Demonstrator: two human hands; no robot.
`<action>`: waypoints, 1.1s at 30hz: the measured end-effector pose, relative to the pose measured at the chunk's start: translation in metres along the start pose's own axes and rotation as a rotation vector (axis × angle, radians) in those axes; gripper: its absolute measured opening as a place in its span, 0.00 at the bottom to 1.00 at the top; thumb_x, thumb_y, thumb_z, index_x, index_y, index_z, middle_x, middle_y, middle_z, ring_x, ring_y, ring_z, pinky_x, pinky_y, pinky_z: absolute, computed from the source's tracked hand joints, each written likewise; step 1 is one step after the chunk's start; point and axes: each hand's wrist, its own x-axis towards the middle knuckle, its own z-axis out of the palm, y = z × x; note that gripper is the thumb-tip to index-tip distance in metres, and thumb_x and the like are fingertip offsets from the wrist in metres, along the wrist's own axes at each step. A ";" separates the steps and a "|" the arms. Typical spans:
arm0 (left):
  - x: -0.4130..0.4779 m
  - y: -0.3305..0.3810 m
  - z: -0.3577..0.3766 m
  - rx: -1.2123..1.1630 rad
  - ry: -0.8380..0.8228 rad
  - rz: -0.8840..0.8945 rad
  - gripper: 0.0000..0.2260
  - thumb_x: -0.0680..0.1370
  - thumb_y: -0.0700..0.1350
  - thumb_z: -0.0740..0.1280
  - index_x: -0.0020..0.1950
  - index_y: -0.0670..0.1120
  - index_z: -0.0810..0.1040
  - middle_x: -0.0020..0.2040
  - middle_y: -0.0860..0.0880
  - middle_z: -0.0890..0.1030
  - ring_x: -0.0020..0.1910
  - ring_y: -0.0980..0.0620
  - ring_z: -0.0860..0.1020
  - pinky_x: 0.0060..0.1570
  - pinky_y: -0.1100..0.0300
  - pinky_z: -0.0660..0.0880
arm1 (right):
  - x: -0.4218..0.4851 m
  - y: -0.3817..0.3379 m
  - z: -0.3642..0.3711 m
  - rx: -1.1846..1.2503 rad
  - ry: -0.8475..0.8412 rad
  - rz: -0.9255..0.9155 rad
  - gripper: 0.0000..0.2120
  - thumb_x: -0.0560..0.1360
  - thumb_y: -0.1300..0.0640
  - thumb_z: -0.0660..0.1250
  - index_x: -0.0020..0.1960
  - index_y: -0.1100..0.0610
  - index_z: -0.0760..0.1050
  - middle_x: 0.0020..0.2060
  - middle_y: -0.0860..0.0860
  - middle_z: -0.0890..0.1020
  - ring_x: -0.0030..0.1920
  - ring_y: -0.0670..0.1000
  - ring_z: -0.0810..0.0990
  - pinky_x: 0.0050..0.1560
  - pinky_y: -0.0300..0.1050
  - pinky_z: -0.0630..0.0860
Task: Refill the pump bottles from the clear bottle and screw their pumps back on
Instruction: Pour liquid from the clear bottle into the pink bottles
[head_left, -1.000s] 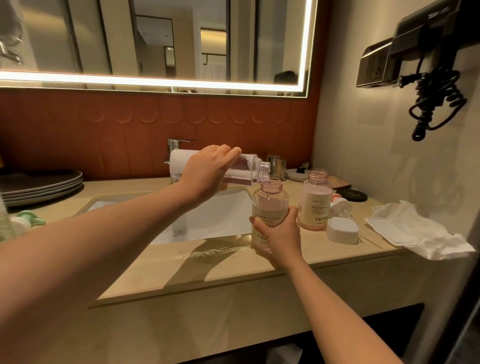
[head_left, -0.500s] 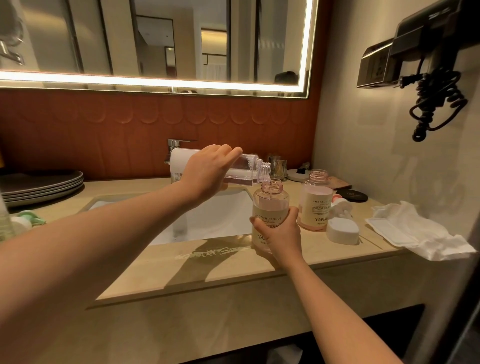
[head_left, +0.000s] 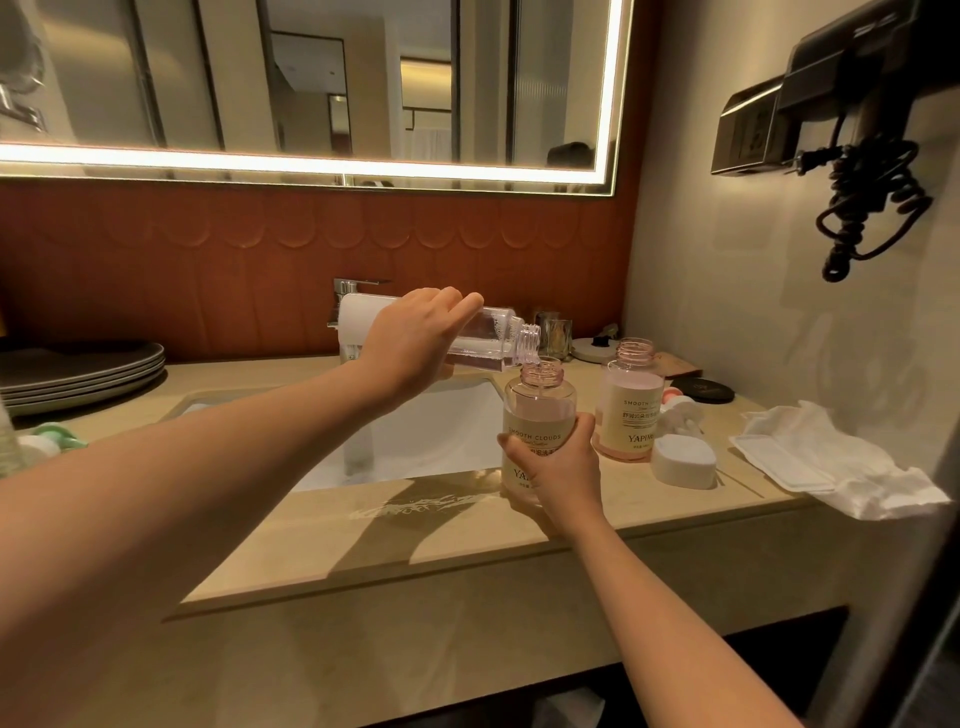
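We show the left hand (head_left: 415, 340), fingers curled round the clear plastic bottle (head_left: 493, 338). Its long axis is nearly horizontal and its mouth, just past the fingertips, sits directly above the open neck of the upright pink-tinted labelled pump bottle (head_left: 540, 408), gripped low by the right hand (head_left: 558, 470).

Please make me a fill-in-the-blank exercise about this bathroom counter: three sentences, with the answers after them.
1. The left hand tilts the clear bottle; the right hand grips the near pump bottle, whose neck has ____ pump.
2. The liquid in the far pump bottle is ____.
3. The white cloth lies at the ____ end of the counter.
Answers: no; pink; right.
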 end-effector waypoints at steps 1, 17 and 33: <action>0.000 0.000 0.000 0.000 -0.002 0.000 0.25 0.72 0.42 0.71 0.66 0.45 0.67 0.57 0.45 0.76 0.52 0.47 0.74 0.47 0.53 0.76 | 0.000 0.000 0.000 0.001 0.002 0.000 0.31 0.64 0.46 0.76 0.55 0.50 0.59 0.46 0.42 0.72 0.46 0.47 0.74 0.37 0.35 0.70; 0.000 0.001 -0.001 0.001 -0.003 -0.002 0.25 0.72 0.42 0.71 0.67 0.45 0.66 0.58 0.44 0.76 0.53 0.47 0.74 0.47 0.55 0.75 | 0.000 -0.001 0.000 -0.004 -0.003 0.021 0.30 0.64 0.45 0.76 0.55 0.50 0.59 0.48 0.46 0.74 0.48 0.49 0.76 0.42 0.43 0.73; 0.002 0.000 -0.004 0.006 0.003 0.021 0.25 0.71 0.42 0.72 0.65 0.44 0.68 0.57 0.44 0.77 0.52 0.46 0.75 0.46 0.55 0.74 | -0.002 -0.003 -0.001 -0.021 -0.004 0.021 0.31 0.64 0.45 0.75 0.56 0.50 0.59 0.50 0.48 0.74 0.49 0.50 0.76 0.46 0.49 0.76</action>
